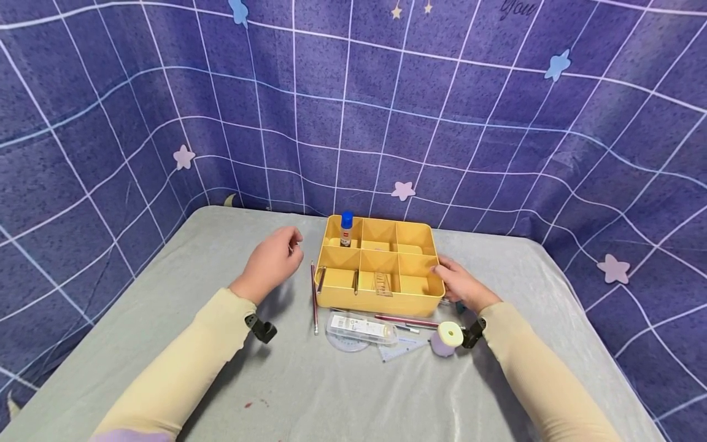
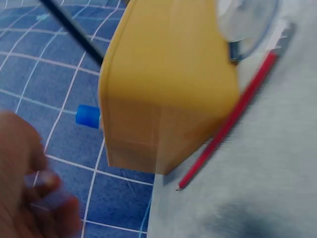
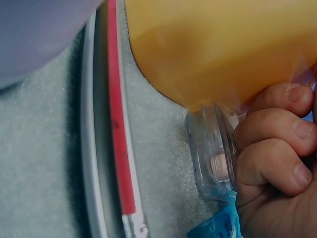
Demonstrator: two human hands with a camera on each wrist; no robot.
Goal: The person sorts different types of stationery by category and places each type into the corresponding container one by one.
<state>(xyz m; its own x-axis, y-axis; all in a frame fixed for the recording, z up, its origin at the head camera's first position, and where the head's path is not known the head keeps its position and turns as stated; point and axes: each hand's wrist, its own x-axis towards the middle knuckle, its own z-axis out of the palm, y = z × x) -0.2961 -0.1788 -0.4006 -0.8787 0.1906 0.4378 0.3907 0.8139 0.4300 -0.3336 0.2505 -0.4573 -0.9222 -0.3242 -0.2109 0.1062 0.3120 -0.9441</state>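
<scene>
A yellow box with several compartments stands on the grey cloth. A glue stick with a blue cap is upright in its back left compartment. Dark pencils lean in the front left compartment, and a small clear brownish piece is in the front middle one. My right hand grips the box's right wall, thumb at the rim; in the right wrist view its curled fingers are beside a clear plastic case. Left of the box, my left hand hovers loosely curled, nothing visible in it.
A red pencil lies along the box's left side. In front lie a clear case with a white label, a protractor, a set square, another red pencil and a purple cylinder with a pale yellow top. A patterned curtain hangs behind.
</scene>
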